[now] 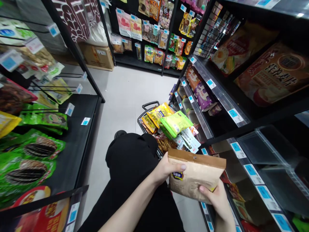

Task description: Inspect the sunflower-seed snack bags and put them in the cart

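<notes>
A brown paper snack bag (196, 174) with a small blue and yellow logo is held in front of me, low in the aisle. My left hand (166, 168) grips its left edge, thumb lying across the front. My right hand (218, 199) is closed on the bag's lower right corner from beneath. Just beyond the bag stands a black shopping basket (150, 105) heaped with yellow, green and white snack packets.
Black shelving (217, 93) with blue price tags and clear dividers lines the right, holding boxed and bagged goods. Hooks of green seed packets (36, 146) hang on the left. My dark-clad legs (132, 161) crouch on the pale floor. More hanging snacks fill the far wall.
</notes>
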Demonstrator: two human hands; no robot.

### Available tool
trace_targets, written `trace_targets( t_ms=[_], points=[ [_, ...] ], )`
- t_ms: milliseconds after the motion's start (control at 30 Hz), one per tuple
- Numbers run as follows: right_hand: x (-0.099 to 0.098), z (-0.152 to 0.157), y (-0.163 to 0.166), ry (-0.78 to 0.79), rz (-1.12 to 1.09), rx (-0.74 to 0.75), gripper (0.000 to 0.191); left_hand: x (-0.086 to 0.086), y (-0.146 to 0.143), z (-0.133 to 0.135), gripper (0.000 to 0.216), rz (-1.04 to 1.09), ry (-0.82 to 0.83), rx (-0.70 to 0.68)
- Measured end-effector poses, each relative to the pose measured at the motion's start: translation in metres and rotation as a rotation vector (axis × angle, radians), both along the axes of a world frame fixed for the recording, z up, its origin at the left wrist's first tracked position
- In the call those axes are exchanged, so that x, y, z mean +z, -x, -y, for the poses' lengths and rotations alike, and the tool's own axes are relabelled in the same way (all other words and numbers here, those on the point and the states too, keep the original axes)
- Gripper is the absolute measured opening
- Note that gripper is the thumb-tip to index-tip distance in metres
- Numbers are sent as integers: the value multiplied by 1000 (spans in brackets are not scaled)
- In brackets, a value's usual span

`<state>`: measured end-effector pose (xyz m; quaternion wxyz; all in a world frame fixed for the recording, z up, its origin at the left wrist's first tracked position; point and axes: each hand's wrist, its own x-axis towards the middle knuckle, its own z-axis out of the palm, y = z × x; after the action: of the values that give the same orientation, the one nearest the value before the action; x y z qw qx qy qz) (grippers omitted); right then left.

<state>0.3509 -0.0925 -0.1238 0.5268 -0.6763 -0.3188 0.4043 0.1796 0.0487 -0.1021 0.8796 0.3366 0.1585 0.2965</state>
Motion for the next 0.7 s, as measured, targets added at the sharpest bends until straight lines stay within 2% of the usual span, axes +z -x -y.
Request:
trace_targets(
  t_ms=[133, 333, 400, 533, 633, 700],
  points=[
    [-1, 3, -3, 10, 65, 1, 48, -1, 3, 0, 41, -67, -90, -56],
    [14, -13, 0, -71, 175, 335, 49, -2, 2, -3, 21, -28, -337, -57],
    [16, -17, 0, -72, 170, 363, 52, -3, 2, -4, 20, 9, -388, -45],
    [7, -14, -1, -34, 127, 264, 41, -2, 1, -4, 18, 79, -444, 2],
    [-5, -8, 1, 61, 45, 110, 41, 0, 1, -4, 24, -25, -321, 12],
    [-12, -7, 2, 77, 4, -17, 49, 0, -1, -3, 39, -78, -254, 8]
  ],
)
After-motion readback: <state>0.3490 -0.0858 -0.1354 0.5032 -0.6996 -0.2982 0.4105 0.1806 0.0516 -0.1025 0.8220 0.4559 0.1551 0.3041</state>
